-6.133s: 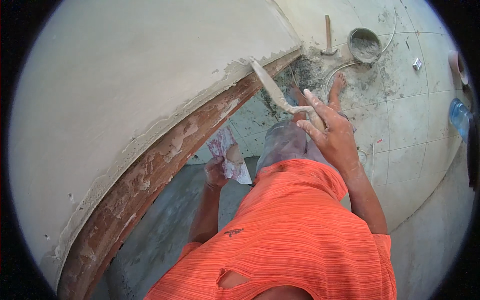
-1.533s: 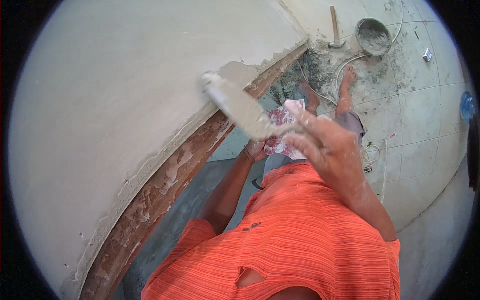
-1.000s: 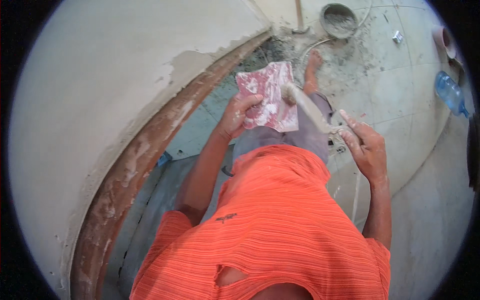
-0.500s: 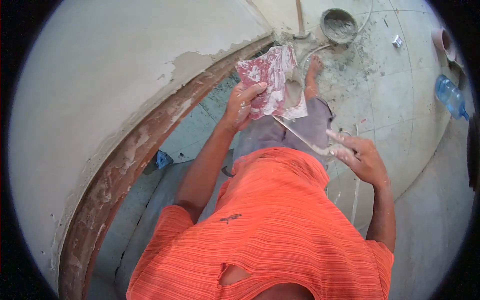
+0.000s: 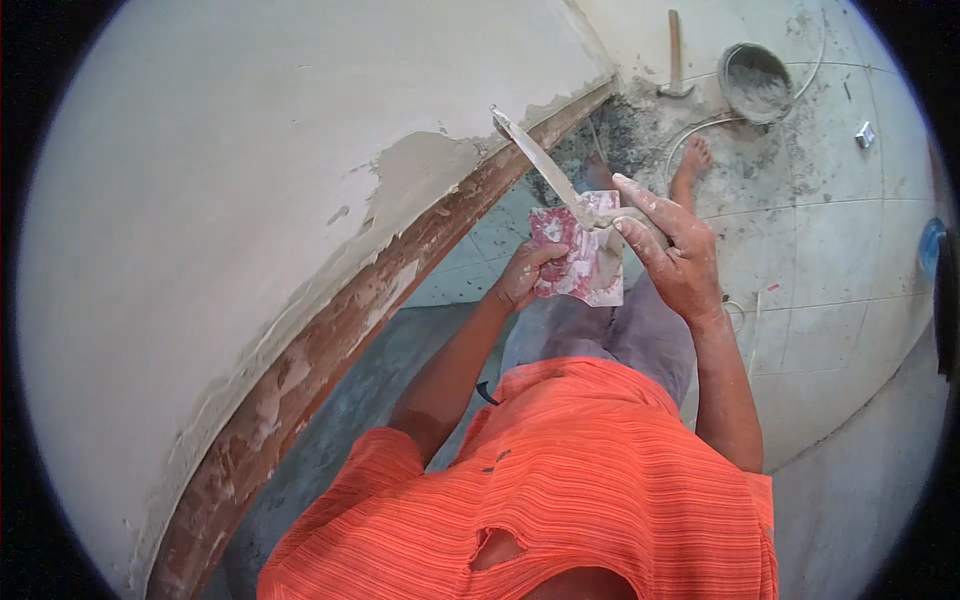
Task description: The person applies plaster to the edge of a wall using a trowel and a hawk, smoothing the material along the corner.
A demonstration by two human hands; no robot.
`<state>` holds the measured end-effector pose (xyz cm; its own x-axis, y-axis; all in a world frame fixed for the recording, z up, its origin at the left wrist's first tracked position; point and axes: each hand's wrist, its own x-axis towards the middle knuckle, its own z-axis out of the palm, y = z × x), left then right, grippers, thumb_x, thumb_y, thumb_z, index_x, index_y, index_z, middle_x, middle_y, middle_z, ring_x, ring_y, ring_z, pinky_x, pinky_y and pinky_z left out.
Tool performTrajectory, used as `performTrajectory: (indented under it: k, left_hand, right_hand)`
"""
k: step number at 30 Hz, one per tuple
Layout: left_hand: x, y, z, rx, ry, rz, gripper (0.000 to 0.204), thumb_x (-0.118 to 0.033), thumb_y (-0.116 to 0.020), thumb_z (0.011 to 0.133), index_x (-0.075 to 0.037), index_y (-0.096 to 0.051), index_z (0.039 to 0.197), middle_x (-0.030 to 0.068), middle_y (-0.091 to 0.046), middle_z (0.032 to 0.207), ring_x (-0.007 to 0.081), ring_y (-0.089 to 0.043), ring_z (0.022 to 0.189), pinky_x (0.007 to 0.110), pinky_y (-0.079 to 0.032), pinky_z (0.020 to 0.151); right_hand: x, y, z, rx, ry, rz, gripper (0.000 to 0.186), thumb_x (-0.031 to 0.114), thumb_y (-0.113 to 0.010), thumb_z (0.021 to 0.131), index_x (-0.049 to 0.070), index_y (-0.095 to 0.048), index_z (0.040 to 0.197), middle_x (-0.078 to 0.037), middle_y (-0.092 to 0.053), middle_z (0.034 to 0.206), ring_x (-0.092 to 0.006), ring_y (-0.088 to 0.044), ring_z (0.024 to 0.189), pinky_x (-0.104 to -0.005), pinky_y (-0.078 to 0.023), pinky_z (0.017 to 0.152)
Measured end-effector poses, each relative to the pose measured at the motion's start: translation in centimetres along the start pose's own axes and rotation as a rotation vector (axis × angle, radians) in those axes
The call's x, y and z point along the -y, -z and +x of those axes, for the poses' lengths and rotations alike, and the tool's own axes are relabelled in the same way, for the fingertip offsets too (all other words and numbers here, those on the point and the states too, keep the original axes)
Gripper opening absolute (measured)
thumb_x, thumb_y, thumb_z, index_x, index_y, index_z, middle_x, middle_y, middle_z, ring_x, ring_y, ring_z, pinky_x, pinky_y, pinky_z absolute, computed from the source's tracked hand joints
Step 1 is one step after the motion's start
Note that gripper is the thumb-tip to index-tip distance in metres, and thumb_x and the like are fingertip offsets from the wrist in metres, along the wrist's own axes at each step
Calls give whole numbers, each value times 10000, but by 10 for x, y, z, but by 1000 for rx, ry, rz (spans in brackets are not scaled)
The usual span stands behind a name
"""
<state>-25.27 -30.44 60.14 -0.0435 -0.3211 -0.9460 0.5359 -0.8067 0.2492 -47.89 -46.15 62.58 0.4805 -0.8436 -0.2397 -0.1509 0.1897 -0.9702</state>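
My left hand (image 5: 525, 272) grips a red board (image 5: 582, 275) smeared with white plaster, its thumb lying on the upper face. Over that board, my right hand (image 5: 685, 260) is closed round the handle of a trowel (image 5: 541, 165), with the index finger stretched along it. The long narrow blade, seen nearly edge-on and coated with plaster, points up and left. Its tip overlaps the edge of the pale wall (image 5: 250, 130), near a darker plaster patch (image 5: 425, 175); whether they touch I cannot tell.
A brown, plaster-streaked frame (image 5: 300, 365) curves along the wall's edge. Beyond my bare foot, a hammer (image 5: 675, 60) and a bucket of grey mix (image 5: 755, 85) stand among spilled mortar and a pale hose. A small box (image 5: 865, 135) and a blue bottle (image 5: 932, 248) lie right.
My right hand has swung the trowel up and left, from beside the board's lower edge to over the wall's edge. The board sits lower in view, and the whole view has shifted.
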Motion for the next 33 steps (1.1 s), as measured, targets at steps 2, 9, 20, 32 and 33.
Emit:
performTrajectory:
  k: [2, 9, 20, 32, 33]
  left_hand:
    - [7, 5, 4, 10, -11, -71, 403, -153, -599, 964, -1, -541, 1333, 60, -672, 1068, 162, -692, 904, 333, -588, 839]
    - [25, 34, 15, 35, 43, -16, 418, -184, -589, 975, -8, -554, 1353, 72, -667, 1190, 163, -664, 1034, 334, -533, 914]
    - [-2, 0, 3, 65, 13, 12, 281, -204, -617, 972, -52, -607, 1208, -3, -643, 1010, 72, -616, 871, 251, -522, 718]
    - [22, 26, 0, -24, 101, -33, 461, -326, -519, 1029, -44, -525, 1394, 93, -601, 1292, 156, -571, 1170, 334, -491, 957]
    - [35, 17, -20, 9, -159, 83, 491, -344, -509, 1037, -45, -497, 1427, 118, -570, 1370, 175, -528, 1260, 356, -459, 1024]
  right_hand:
    - [-8, -8, 4, -19, 21, -72, 399, 237, -731, 897, 123, -697, 1278, -130, -745, 968, -226, -706, 909, -363, -380, 1093]
    - [19, -21, 8, -29, 74, -166, 459, 271, -752, 886, 176, -669, 1328, -91, -658, 809, -211, -637, 686, -388, -534, 658]
    - [47, -6, 4, -19, -202, -94, 435, 312, -702, 925, 147, -665, 1326, -171, -710, 949, -299, -676, 798, -375, -525, 738]
    - [121, 11, -1, 273, -143, -99, 500, 172, -772, 871, 67, -641, 1341, -146, -719, 947, -239, -683, 821, -315, -533, 767]
    - [125, 13, -2, 299, -127, -30, 507, 174, -779, 865, 61, -641, 1340, -145, -716, 934, -224, -678, 811, -305, -532, 759]
